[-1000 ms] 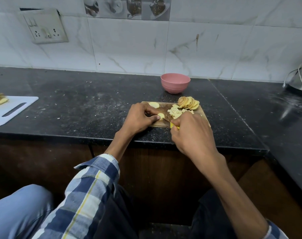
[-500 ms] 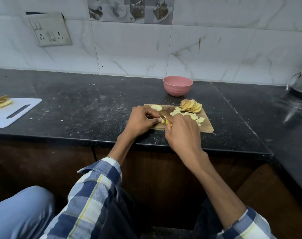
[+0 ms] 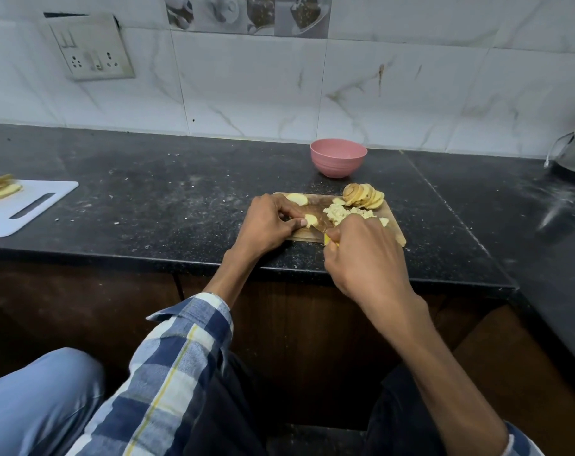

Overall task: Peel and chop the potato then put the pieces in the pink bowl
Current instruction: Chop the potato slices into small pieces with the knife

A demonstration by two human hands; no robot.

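the right hand (image 3: pixel 366 255) clamps its grip on a yellow-handled knife (image 3: pixel 327 239), while the left hand (image 3: pixel 269 222) pinches a potato slice (image 3: pixel 311 220) steady for cutting on the wooden board (image 3: pixel 315 236). beyond, chopped pieces (image 3: pixel 348 212) and uncut slices (image 3: pixel 363 195) wait near the pink bowl (image 3: pixel 338 158) on the desk (image 3: pixel 180 205).

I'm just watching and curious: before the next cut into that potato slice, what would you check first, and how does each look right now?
1. Left hand pins the potato slice to the wooden board: ok.
2. Right hand grips the yellow-handled knife: ok.
3. Left fingertips clear of the blade: cannot tell, the blade is mostly hidden and the thumb lies right at the slice.
4. Board lies fully on the counter: ok, though close to its front edge.
5. Pink bowl stands upright behind the board, ready for pieces: ok.
6. Room on the board beside the chopped pile and the uncut slices: ok.
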